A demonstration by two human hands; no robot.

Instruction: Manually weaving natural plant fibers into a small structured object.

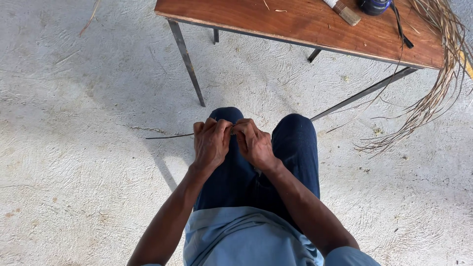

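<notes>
My left hand (211, 143) and my right hand (254, 143) meet above my knees, fingertips pressed together. Both pinch a thin dark plant strip (170, 136) that sticks out to the left of my left hand, over the floor. The part of the strip between my fingers is hidden. I sit in dark blue trousers (295, 148) and a light blue shirt.
A brown wooden table (295, 24) on thin metal legs (186, 59) stands just ahead. A bundle of dry fibres (433, 98) hangs off its right end toward the floor. A brush (345, 11) and a dark round container (374, 6) lie on the tabletop. The floor is rough pale concrete (74, 148).
</notes>
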